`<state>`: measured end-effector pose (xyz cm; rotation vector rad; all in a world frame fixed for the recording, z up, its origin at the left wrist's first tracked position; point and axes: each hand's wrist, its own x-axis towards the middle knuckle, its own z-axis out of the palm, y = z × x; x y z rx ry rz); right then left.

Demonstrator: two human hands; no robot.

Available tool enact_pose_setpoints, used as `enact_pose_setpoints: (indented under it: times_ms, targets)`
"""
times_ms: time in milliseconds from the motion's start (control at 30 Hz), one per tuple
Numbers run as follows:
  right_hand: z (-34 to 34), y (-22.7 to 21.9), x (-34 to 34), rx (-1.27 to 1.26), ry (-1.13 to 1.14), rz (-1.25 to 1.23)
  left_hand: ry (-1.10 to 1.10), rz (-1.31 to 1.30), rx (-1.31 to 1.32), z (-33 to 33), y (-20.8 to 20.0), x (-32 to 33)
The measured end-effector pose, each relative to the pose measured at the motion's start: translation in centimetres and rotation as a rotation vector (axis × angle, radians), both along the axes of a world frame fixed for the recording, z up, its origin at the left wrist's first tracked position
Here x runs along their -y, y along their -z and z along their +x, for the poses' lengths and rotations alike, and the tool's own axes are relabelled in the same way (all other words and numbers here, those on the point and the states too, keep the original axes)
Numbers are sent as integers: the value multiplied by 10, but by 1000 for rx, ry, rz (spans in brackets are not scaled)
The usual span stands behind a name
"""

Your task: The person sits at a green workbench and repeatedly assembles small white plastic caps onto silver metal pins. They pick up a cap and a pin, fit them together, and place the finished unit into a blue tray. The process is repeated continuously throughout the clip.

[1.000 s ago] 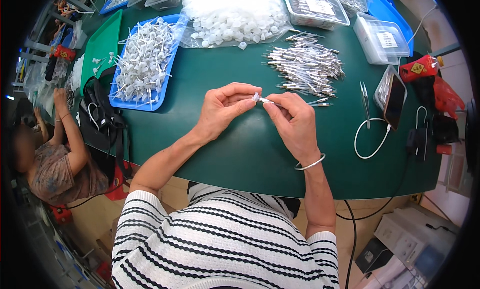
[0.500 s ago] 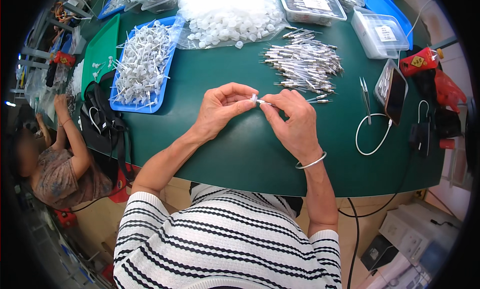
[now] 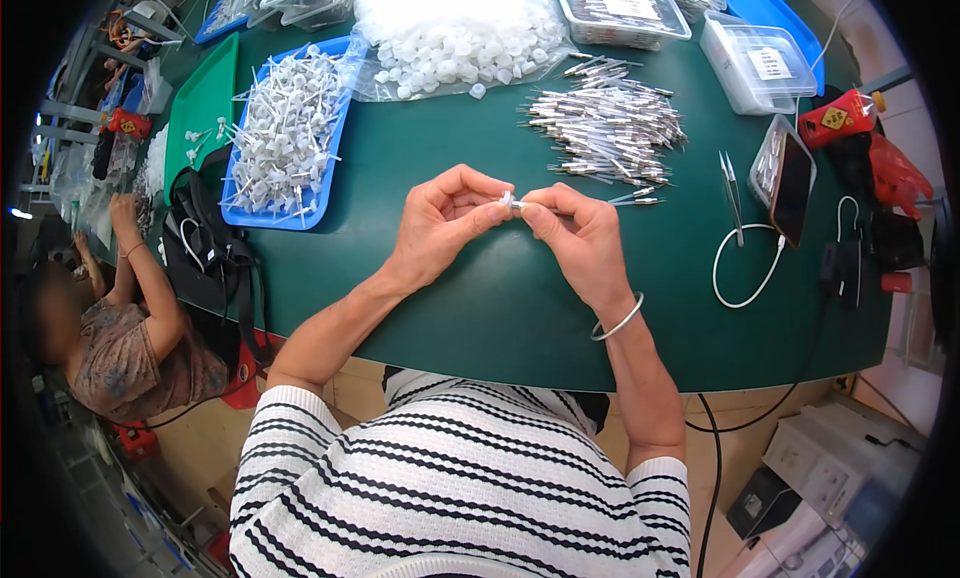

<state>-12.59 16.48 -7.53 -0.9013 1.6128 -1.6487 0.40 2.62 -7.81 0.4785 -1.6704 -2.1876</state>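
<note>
Thumb shifted forward, right grip (image 3: 583, 240) pinches a slim rod (image 3: 517, 206), left grip (image 3: 437, 224) a white cap (image 3: 508, 197) (between fingertips).

At the centre of the frame, the right grip (image 3: 588, 240) had rolled, its thumb (image 3: 545, 225) rising toward the left grip (image 3: 438, 223); the bracelet (image 3: 627, 320), right of centre, had tilted more steeply.
</note>
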Motion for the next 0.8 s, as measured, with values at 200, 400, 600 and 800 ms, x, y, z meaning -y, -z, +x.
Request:
enact_pose_setpoints:
  times_ms: [200, 400, 600, 800]
  targets:
    - [11, -3, 3, -313, 136, -27, -81, -174, -49, 0, 3, -4]
    - [17, 4, 7, -360, 184, -74, -144, -600, -72, 2, -3, -6]
    - [4, 12, 6, 189, -24, -155, -169, -544, -91, 2, -22, -9]
    - [1, 10, 2, 326, -154, -148, -147, -610, -183, 3, -17, -10]
